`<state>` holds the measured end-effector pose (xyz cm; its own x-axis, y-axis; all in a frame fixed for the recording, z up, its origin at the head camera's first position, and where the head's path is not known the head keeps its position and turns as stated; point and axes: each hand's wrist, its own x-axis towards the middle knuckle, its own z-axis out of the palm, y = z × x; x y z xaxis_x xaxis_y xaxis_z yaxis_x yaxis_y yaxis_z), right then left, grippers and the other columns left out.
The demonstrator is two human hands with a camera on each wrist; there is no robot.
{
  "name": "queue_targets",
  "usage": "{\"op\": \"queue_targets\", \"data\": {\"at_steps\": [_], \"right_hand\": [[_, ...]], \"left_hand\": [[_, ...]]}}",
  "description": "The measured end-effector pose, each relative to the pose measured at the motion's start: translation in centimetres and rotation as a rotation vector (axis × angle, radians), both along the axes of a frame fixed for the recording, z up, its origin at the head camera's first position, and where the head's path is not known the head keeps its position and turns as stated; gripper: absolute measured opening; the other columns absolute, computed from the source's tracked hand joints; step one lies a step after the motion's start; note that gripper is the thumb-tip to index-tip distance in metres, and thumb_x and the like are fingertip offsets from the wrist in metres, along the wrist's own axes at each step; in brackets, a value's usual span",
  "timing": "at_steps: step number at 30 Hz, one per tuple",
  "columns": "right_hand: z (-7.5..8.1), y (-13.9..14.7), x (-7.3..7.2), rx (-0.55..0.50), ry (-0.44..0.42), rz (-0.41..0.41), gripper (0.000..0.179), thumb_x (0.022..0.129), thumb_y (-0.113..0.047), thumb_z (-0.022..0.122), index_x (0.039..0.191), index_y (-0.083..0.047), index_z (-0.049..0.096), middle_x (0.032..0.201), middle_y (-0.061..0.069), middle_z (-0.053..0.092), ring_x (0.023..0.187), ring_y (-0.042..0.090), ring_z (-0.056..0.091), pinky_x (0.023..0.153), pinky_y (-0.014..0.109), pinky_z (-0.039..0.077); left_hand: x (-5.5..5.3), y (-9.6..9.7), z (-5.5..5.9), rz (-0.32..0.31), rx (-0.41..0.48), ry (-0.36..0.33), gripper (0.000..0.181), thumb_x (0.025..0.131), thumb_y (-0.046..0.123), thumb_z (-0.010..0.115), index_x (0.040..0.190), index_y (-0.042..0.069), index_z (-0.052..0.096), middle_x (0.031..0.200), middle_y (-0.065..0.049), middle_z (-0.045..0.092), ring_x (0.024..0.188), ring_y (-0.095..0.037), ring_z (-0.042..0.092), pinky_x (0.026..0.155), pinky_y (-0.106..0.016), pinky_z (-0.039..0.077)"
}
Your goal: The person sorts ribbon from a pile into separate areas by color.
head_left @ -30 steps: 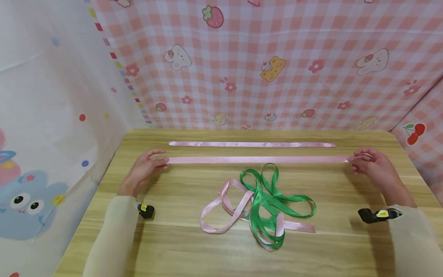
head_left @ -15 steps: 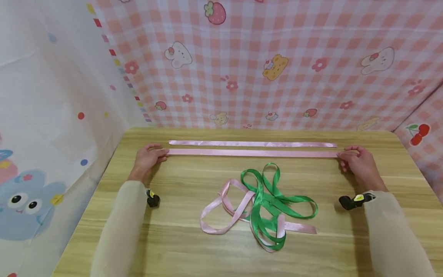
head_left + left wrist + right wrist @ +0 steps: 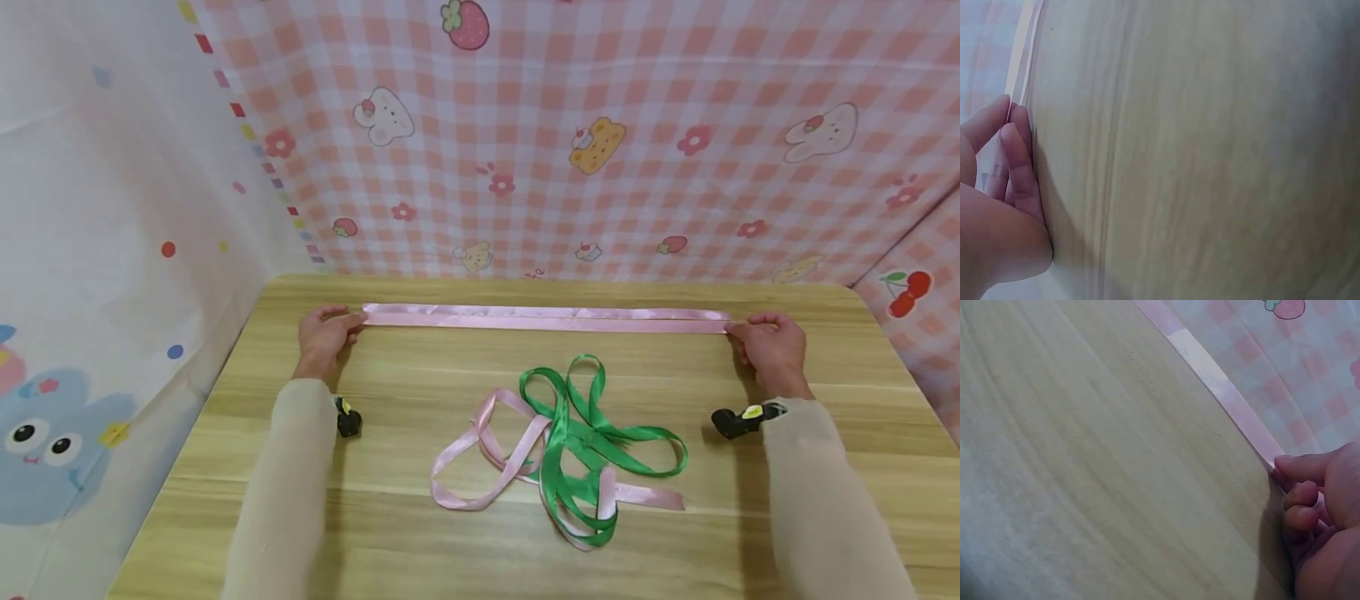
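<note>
A pink satin ribbon strip (image 3: 540,323) is stretched straight between both hands, close over the table. My left hand (image 3: 324,340) pinches its left end between thumb and finger, seen also in the left wrist view, where the ribbon (image 3: 1019,50) runs up from the fingertips. At the other end my right hand (image 3: 772,348) pinches the strip; the right wrist view shows the thumb on top of the ribbon (image 3: 1222,390) and the other fingers curled under. Directly behind it lies a second pink strip (image 3: 480,311), parallel and edge to edge in the head view.
Nearer the front, a loose tangle of green ribbon (image 3: 553,458) and pink ribbon (image 3: 457,503) lies on the wooden table (image 3: 420,550). A pink checked cloth (image 3: 540,100) hangs behind the table, and a white printed cloth (image 3: 112,208) hangs at its left.
Both hands have moved the held ribbon away from the body, up to the strip behind it. The right hand has also come inward to the left. The tangle has stayed put.
</note>
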<state>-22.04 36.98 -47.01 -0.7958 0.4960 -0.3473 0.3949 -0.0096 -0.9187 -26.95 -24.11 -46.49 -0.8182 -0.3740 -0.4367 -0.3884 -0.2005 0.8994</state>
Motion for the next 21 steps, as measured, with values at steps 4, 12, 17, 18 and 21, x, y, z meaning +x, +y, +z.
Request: {"op": "queue_targets", "data": {"at_steps": [4,12,17,18,21], "right_hand": [[0.01,-0.33,0.08,0.046,-0.012,-0.012,0.03,0.085,-0.013,0.077,0.095,-0.015,0.048,0.055,-0.013,0.057,0.041,0.007,0.047,0.039,0.022,0.041],[-0.11,-0.72,0.03,0.082,-0.013,-0.003,0.03,0.086,-0.017,0.078,0.095,-0.017,0.049,0.057,-0.015,0.059,0.041,0.006,0.048,0.039,0.022,0.041],[-0.08,-0.7,0.01,0.078,-0.021,0.0,0.031,0.086,-0.018,0.077,0.096,-0.019,0.048,0.059,-0.016,0.059,0.042,0.006,0.049,0.04,0.023,0.042],[-0.05,-0.73,0.04,0.07,-0.018,-0.001,0.031,0.086,-0.018,0.077,0.096,-0.019,0.048,0.059,-0.016,0.059,0.042,0.007,0.049,0.04,0.023,0.042],[0.03,-0.79,0.22,0.06,-0.014,-0.001,0.031,0.087,-0.018,0.077,0.097,-0.019,0.048,0.06,-0.016,0.06,0.043,0.007,0.049,0.041,0.023,0.042]], "left_hand": [[0.18,0.03,0.25,0.014,-0.005,-0.007,0.044,0.083,0.0,0.077,0.121,0.006,0.055,0.082,0.001,0.068,0.058,-0.002,0.061,0.047,-0.013,0.046],[0.65,-0.35,0.39,0.03,-0.023,-0.034,0.04,0.082,0.002,0.079,0.115,0.01,0.057,0.08,0.002,0.069,0.058,-0.002,0.061,0.047,-0.013,0.046],[0.83,-0.43,0.45,0.034,-0.027,-0.032,0.039,0.082,0.002,0.079,0.113,0.01,0.057,0.078,0.003,0.07,0.06,-0.002,0.063,0.047,-0.013,0.046],[0.87,-0.42,0.48,0.037,-0.028,-0.03,0.039,0.082,0.002,0.079,0.113,0.01,0.058,0.077,0.003,0.07,0.059,-0.002,0.063,0.047,-0.013,0.046],[0.93,-0.36,0.57,0.039,-0.027,-0.021,0.04,0.082,0.001,0.079,0.114,0.009,0.057,0.076,0.004,0.069,0.059,-0.002,0.063,0.048,-0.013,0.047]]}}
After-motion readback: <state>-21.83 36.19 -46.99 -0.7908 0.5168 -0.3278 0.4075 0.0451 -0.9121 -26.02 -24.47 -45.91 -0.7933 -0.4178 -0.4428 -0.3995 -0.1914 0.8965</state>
